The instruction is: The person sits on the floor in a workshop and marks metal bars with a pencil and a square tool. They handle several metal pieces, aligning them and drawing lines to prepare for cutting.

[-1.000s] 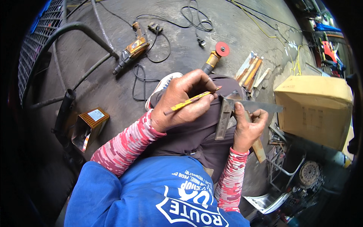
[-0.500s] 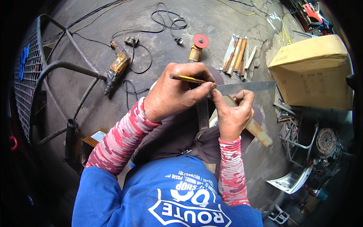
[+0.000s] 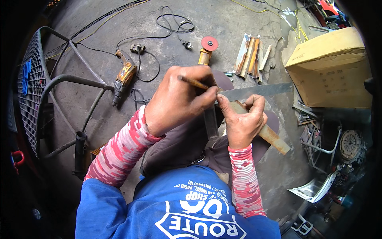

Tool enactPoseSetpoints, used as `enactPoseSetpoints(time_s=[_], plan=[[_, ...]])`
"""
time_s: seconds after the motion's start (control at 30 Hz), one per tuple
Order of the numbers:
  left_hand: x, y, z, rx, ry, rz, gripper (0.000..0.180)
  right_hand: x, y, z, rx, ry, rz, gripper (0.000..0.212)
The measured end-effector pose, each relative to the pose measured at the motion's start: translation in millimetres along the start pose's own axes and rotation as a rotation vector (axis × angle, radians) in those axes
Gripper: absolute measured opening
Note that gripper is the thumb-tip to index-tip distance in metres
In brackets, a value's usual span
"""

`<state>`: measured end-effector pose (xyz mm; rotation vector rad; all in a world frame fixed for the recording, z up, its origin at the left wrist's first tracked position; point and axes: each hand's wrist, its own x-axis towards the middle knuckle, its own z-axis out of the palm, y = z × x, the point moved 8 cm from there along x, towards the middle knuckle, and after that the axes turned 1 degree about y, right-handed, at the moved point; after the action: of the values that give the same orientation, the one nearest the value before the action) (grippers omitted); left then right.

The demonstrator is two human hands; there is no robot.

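Observation:
My left hand (image 3: 181, 97) is closed round a short brown-and-yellow pencil (image 3: 191, 81), pinched between thumb and fingers. Its fingertips meet the left end of a flat steel ruler blade (image 3: 262, 92), which reaches right over my lap. With thumb and curled fingers, my right hand (image 3: 242, 123) grips a rusty metal bar (image 3: 275, 140) that slants down to the right, and its thumb tip presses near the blade's left end. A dark straight metal strip (image 3: 211, 124) points down between the hands; whether it joins the blade is hidden. The pencil's tip is hidden by my left fingers.
Beyond my hands lies an angle grinder (image 3: 205, 57) with a red disc. A corded drill (image 3: 125, 74) rests at left, near a metal mesh frame (image 3: 59, 77). Rusty metal strips (image 3: 250, 55) and a cardboard box (image 3: 330, 71) are at right, with scrap parts (image 3: 350, 146) below.
Both hands shift slightly left. The pencil tilts more steeply, and the rusty bar's far end shows a little farther right. Both hands keep hold.

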<state>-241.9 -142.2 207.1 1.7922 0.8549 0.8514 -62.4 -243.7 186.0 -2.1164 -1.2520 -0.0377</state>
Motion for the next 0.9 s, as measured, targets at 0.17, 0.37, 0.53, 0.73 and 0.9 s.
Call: enactPoseSetpoints(time_s=[0.17, 0.37, 0.53, 0.73, 0.9], plan=[[5, -1, 10, -0.094, 0.006, -0.012, 0.011, 0, -2, -1, -0.056, 0.035, -0.042, 0.072], [-4, -3, -10, 0.039, -0.010, -0.119, 0.011, 2, 0, 1, -0.035, -0.008, -0.008, 0.073], [5, 3, -1, 0.062, 0.016, 0.007, 0.013, 2, -1, 1, -0.037, 0.005, -0.017, 0.074], [-7, -11, -5, -0.002, 0.003, -0.145, 0.015, 1, 1, 1, -0.048, 0.015, -0.016, 0.075], [-17, -19, -32, -0.058, 0.104, -0.227, 0.017, 2, -1, 2, -0.029, 0.023, -0.019, 0.075]])
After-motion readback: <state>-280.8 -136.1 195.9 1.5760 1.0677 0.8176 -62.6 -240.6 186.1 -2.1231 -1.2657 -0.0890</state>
